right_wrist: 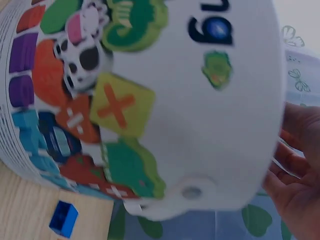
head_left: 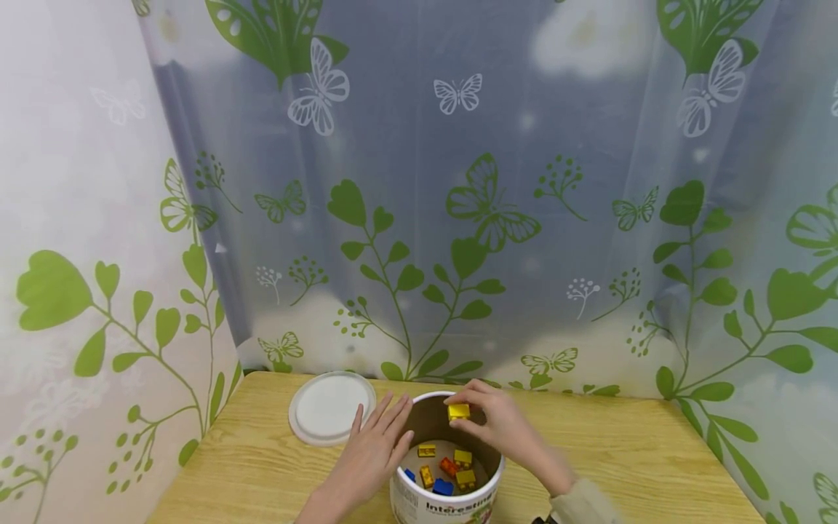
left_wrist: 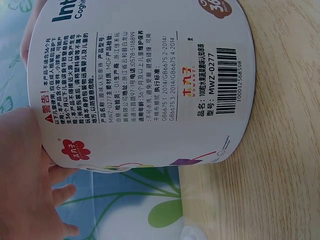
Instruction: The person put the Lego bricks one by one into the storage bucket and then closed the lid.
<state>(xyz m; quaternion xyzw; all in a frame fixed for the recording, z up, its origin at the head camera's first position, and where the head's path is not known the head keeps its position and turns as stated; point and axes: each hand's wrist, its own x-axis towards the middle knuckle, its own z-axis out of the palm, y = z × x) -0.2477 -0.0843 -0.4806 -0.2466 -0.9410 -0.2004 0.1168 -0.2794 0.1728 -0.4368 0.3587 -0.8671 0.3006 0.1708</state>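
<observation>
Though the head view crops the bucket (head_left: 445,508), right grip (head_left: 503,422) pinches a yellow block (head_left: 459,412), left grip (head_left: 372,449) spread.

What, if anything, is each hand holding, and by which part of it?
The right hand pinches a yellow toy brick by opposite sides. The left hand only rests straight-fingered at the bucket's rim.

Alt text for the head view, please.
A right hand pinches a yellow toy brick at the mouth of an open white bucket holding yellow, blue and red bricks; the left hand rests against it. A white lid lies on the wooden table.
</observation>
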